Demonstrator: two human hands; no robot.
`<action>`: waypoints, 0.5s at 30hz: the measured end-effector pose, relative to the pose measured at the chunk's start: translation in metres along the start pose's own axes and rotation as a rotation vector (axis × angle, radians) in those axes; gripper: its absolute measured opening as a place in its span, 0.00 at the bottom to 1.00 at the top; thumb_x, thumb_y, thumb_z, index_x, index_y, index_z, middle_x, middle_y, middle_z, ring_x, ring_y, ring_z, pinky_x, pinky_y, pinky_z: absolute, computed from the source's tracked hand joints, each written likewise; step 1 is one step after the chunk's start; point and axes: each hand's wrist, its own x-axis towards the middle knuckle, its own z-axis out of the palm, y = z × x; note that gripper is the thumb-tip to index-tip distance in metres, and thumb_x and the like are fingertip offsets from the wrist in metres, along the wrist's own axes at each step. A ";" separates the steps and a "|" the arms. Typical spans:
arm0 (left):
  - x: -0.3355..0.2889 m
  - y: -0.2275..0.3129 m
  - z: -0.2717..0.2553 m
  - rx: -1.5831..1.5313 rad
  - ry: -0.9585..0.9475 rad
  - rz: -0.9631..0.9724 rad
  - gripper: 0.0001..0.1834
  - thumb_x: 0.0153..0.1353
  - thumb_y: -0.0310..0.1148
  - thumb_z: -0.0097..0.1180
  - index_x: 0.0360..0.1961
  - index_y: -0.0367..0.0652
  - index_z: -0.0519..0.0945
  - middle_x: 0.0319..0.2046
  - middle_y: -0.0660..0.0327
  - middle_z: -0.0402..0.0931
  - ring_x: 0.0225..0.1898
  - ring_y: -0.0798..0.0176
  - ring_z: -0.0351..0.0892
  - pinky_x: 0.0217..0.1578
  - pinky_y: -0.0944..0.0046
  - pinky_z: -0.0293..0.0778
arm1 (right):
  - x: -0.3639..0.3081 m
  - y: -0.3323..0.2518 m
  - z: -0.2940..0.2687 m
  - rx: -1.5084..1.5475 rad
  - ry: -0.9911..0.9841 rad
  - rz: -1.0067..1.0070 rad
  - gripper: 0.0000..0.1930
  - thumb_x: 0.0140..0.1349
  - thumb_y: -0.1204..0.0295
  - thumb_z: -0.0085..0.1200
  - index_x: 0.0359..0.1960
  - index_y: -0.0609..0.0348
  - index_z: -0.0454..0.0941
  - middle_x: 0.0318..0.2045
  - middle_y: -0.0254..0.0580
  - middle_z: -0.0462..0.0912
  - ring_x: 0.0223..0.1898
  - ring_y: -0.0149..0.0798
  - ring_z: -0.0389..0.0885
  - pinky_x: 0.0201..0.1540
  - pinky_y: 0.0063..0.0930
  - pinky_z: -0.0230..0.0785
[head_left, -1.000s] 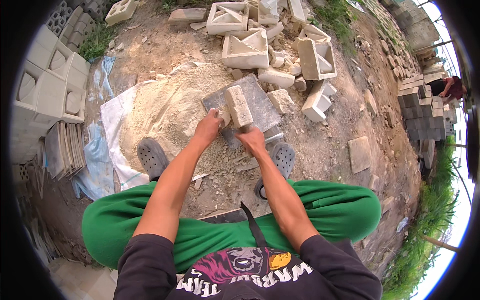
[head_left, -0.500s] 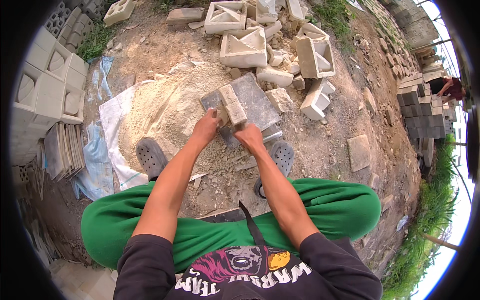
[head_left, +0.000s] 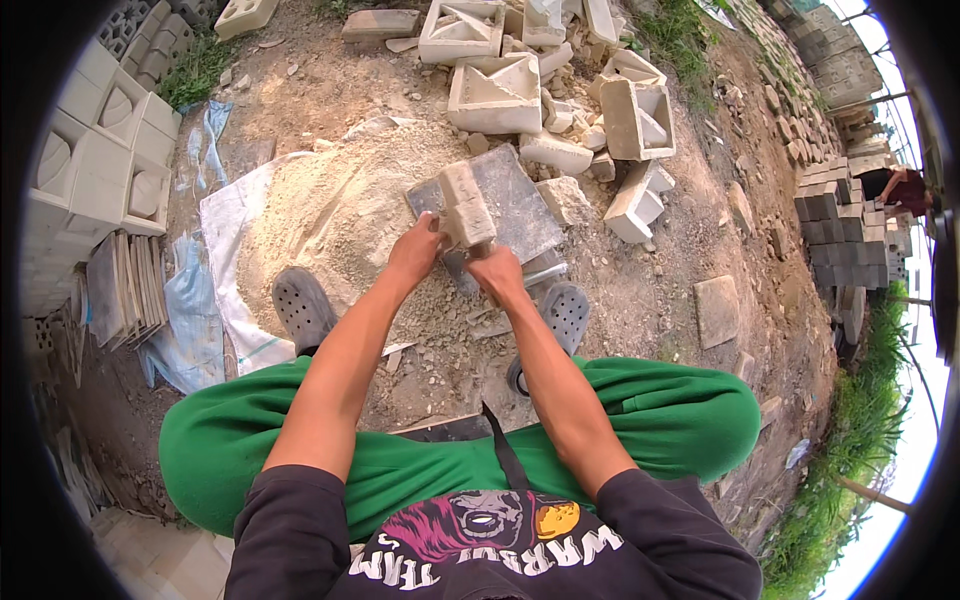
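Both my hands are closed at the near part of a dusty beige oblong block point(head_left: 466, 200), held tilted over a grey slab point(head_left: 528, 205). Its exact kind is not clear. My left hand point(head_left: 415, 250) grips at the block's left side, with the thumb and fingers curled. My right hand point(head_left: 495, 272) is wrapped at its near end, where a darker brownish part shows. Left of the slab spreads a heap of pale sandy powder point(head_left: 330, 200), partly on a white sack point(head_left: 225, 235). My fingers hide where they meet the block.
Broken pale concrete blocks point(head_left: 495, 95) lie beyond the slab. Stacked decorative blocks point(head_left: 105, 155) and thin boards point(head_left: 125, 290) stand at the left. A flat paver point(head_left: 716, 312) lies to the right. Farther right are grey block stacks point(head_left: 845, 230) and another person point(head_left: 905, 190).
The oblong block has tilted a little, its near end swinging slightly left and up. My hands keep their hold in nearly the same place. The whole view has shifted slightly.
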 end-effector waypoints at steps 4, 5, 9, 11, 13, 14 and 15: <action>-0.002 0.001 -0.004 -0.034 0.006 -0.021 0.11 0.56 0.24 0.59 0.40 0.47 0.85 0.58 0.46 0.72 0.52 0.42 0.80 0.51 0.51 0.78 | 0.004 -0.002 -0.007 -0.061 -0.033 0.037 0.19 0.47 0.58 0.64 0.32 0.62 0.87 0.25 0.49 0.87 0.29 0.50 0.87 0.34 0.39 0.77; -0.003 -0.002 -0.001 -0.036 0.006 -0.024 0.11 0.56 0.24 0.59 0.40 0.47 0.85 0.58 0.46 0.72 0.52 0.42 0.80 0.51 0.51 0.78 | 0.003 -0.005 -0.010 -0.062 -0.036 0.037 0.19 0.47 0.58 0.64 0.32 0.62 0.87 0.25 0.49 0.87 0.29 0.50 0.87 0.34 0.39 0.77; -0.007 -0.025 0.020 -0.047 0.127 0.050 0.11 0.56 0.27 0.64 0.41 0.49 0.85 0.60 0.47 0.70 0.49 0.43 0.81 0.49 0.50 0.79 | -0.008 -0.049 -0.035 0.144 -0.037 -0.057 0.20 0.47 0.57 0.66 0.34 0.61 0.86 0.30 0.58 0.86 0.37 0.53 0.87 0.40 0.44 0.77; -0.007 -0.026 0.022 -0.026 0.199 0.138 0.11 0.56 0.27 0.64 0.41 0.49 0.85 0.60 0.47 0.70 0.49 0.43 0.81 0.49 0.51 0.79 | -0.005 -0.057 -0.041 0.103 0.127 -0.160 0.18 0.48 0.57 0.66 0.30 0.62 0.86 0.29 0.58 0.86 0.36 0.55 0.87 0.38 0.44 0.77; -0.004 -0.017 0.017 -0.021 0.103 0.071 0.11 0.55 0.26 0.65 0.41 0.49 0.86 0.60 0.47 0.70 0.49 0.43 0.81 0.49 0.51 0.79 | -0.002 -0.047 -0.032 0.136 0.156 -0.187 0.18 0.48 0.57 0.65 0.29 0.62 0.86 0.28 0.59 0.85 0.36 0.57 0.87 0.38 0.46 0.77; -0.001 -0.010 0.012 -0.022 0.106 0.079 0.11 0.55 0.26 0.65 0.41 0.49 0.86 0.60 0.47 0.70 0.49 0.43 0.81 0.49 0.51 0.79 | 0.002 -0.031 -0.019 0.107 0.130 -0.150 0.19 0.48 0.56 0.65 0.30 0.62 0.86 0.29 0.60 0.85 0.37 0.58 0.87 0.40 0.46 0.77; -0.001 -0.008 0.009 -0.018 0.060 0.037 0.11 0.54 0.26 0.65 0.40 0.49 0.86 0.59 0.48 0.70 0.50 0.43 0.81 0.49 0.52 0.79 | -0.002 -0.028 -0.012 0.081 0.096 -0.118 0.20 0.48 0.56 0.65 0.32 0.62 0.87 0.31 0.61 0.85 0.39 0.59 0.87 0.41 0.46 0.77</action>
